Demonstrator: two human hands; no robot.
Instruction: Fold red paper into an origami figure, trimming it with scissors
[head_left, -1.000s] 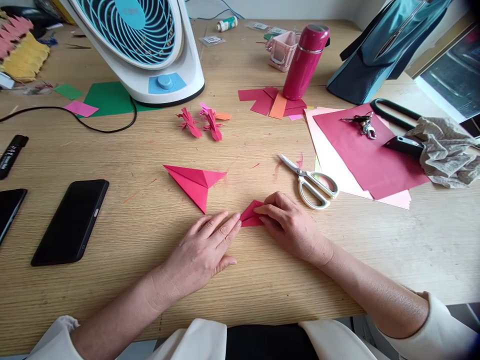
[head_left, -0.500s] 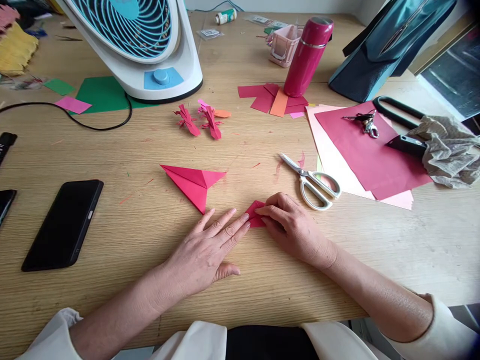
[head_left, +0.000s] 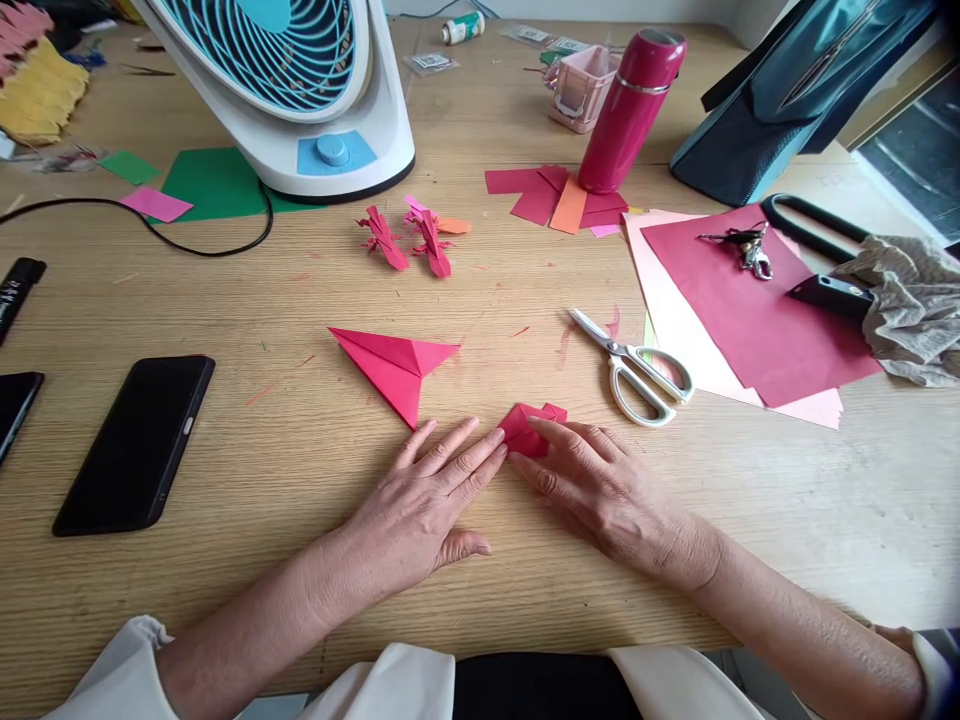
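A small folded piece of red paper point(head_left: 519, 432) lies on the table in front of me. My left hand point(head_left: 431, 495) rests flat and open beside it, its fingertips at the paper's left edge. My right hand point(head_left: 600, 490) lies over the paper's lower right part, fingers apart and slightly bent, with fingertips touching it and covering some of it. Just beyond my left fingers is a larger arrow-shaped folded red paper point(head_left: 397, 365). White-handled scissors point(head_left: 634, 368) lie partly open past my right hand.
Two small red folded paper figures point(head_left: 384, 240) sit farther back, near a white fan point(head_left: 262, 160). A pink-red flask point(head_left: 630, 120) stands by paper scraps point(head_left: 525, 205). Keys point(head_left: 750, 248) lie on red sheets point(head_left: 720, 300) at right. A black phone point(head_left: 135, 445) is on the left.
My right hand has gone from pinching the small paper's right side to lying over it with fingers spread. A flap at its upper right now shows. The view has shifted slightly.
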